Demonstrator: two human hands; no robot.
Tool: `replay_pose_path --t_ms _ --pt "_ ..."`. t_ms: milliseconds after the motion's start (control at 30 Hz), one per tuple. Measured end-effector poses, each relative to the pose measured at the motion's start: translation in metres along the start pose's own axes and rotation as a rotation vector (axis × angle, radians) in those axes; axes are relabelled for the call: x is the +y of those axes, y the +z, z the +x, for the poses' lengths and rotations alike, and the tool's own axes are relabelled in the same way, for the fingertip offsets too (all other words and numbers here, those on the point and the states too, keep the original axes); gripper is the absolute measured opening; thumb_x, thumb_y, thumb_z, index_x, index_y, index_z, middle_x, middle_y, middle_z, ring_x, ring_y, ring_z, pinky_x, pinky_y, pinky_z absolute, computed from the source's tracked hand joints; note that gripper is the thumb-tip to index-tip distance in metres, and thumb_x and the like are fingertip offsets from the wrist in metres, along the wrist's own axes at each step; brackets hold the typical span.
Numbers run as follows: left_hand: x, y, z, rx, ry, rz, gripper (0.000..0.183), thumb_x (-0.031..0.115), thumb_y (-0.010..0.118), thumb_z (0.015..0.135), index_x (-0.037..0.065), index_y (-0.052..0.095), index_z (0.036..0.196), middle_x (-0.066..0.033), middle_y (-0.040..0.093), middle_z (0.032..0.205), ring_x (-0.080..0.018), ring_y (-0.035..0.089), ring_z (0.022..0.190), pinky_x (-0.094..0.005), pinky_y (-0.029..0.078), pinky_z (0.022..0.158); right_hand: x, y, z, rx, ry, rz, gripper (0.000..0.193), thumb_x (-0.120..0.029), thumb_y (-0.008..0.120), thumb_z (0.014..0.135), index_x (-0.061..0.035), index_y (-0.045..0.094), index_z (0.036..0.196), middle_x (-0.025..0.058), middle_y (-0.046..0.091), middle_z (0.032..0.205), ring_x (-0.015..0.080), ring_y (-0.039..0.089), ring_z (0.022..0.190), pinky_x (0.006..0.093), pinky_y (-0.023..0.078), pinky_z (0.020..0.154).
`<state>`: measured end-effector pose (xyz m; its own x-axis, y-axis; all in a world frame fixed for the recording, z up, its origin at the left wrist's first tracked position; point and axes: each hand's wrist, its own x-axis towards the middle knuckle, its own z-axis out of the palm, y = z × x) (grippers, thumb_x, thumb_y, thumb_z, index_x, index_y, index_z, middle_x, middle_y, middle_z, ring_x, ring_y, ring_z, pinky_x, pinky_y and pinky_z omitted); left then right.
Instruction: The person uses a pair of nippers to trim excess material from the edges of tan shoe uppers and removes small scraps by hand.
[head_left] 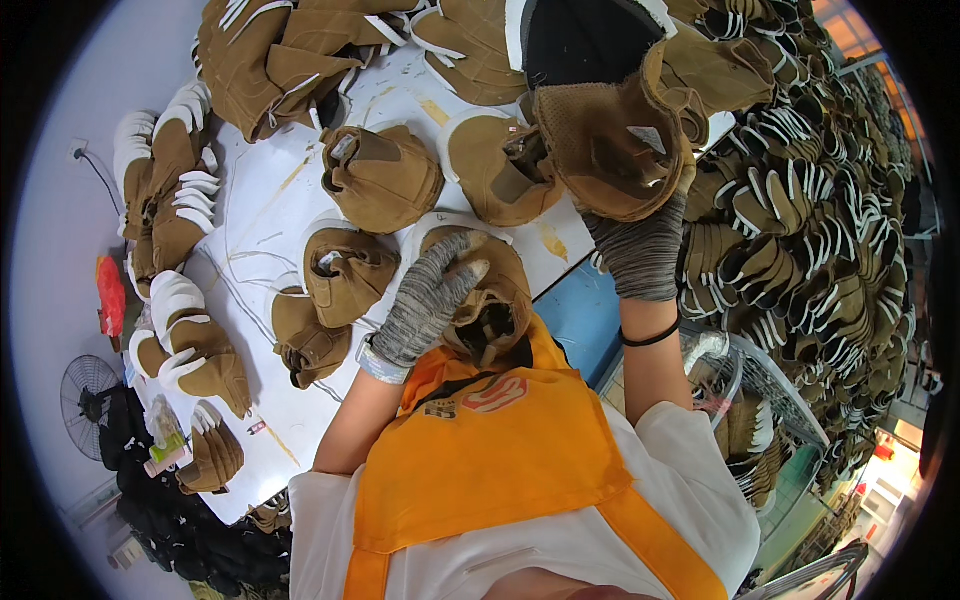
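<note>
Both of my hands wear grey striped knit gloves. My left hand (pixel 430 295) lies over a brown shoe upper (pixel 503 262) with a white edge, near the table's front edge. Its fingers and thumb press on the upper's side, and the opening faces me. My right hand (pixel 640 250) holds up another brown shoe upper (pixel 600 145), raised above the table at the right; part of its grip is hidden behind the upper. Close to my left hand sits a third shoe upper (pixel 350 270), with a further one (pixel 385 180) beyond it.
Piles of brown uppers (pixel 290 60) cover the back of the white table (pixel 260 200). Stacked uppers (pixel 200 340) line its left side. A large heap of white-edged uppers (pixel 800 220) fills the right. A blue surface (pixel 580 310) lies below my right hand. At far left stands a fan (pixel 92 405).
</note>
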<state>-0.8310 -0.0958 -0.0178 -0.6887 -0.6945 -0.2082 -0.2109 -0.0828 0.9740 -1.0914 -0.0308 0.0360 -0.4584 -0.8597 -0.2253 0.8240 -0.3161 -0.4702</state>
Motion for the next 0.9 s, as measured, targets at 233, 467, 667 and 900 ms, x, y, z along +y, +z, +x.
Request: replay_pose_path --t_ms 233,467,667,900 --pt "0.023 0.010 -0.002 0.031 0.024 -0.220 0.051 0.019 0.064 0.091 -0.001 0.044 0.133 -0.0121 0.054 0.125 -0.0191 0.052 0.115 -0.0305 0.042 0.098 0.019 -0.023 -0.015 0.064 -0.351 -0.411 0.073 -0.034 0.071 0.084 -0.0101 0.032 0.140 0.0102 0.041 0.139 0.0274 0.047 0.123 0.0432 0.043 0.103" --pt "0.054 0.029 0.007 -0.039 0.108 -0.352 0.053 0.018 0.063 0.091 0.001 0.041 0.137 -0.0112 0.056 0.122 -0.0157 0.053 0.112 -0.0283 0.046 0.092 0.037 -0.023 -0.019 0.085 -0.420 -0.602 0.075 -0.032 0.072 0.083 -0.0104 0.031 0.141 0.0079 0.042 0.135 0.0232 0.047 0.120 0.0416 0.042 0.103" --pt "0.041 -0.004 -0.014 -0.195 -0.137 -0.021 0.028 0.016 0.062 0.092 0.001 0.061 0.114 -0.0065 0.064 0.102 -0.0139 0.059 0.097 -0.0253 0.047 0.084 0.006 -0.012 -0.023 0.162 -0.568 -0.554 0.069 -0.031 0.071 0.084 -0.0087 0.036 0.138 0.0090 0.049 0.129 0.0221 0.050 0.116 0.0381 0.044 0.097" --pt "0.004 -0.027 -0.025 0.093 0.161 0.018 0.020 0.008 0.060 0.091 0.000 0.064 0.110 -0.0088 0.064 0.109 -0.0157 0.060 0.100 -0.0260 0.048 0.088 -0.002 -0.016 -0.017 0.196 -0.580 -0.588 0.076 -0.035 0.074 0.080 -0.0071 0.034 0.138 0.0117 0.048 0.129 0.0273 0.052 0.114 0.0432 0.046 0.096"
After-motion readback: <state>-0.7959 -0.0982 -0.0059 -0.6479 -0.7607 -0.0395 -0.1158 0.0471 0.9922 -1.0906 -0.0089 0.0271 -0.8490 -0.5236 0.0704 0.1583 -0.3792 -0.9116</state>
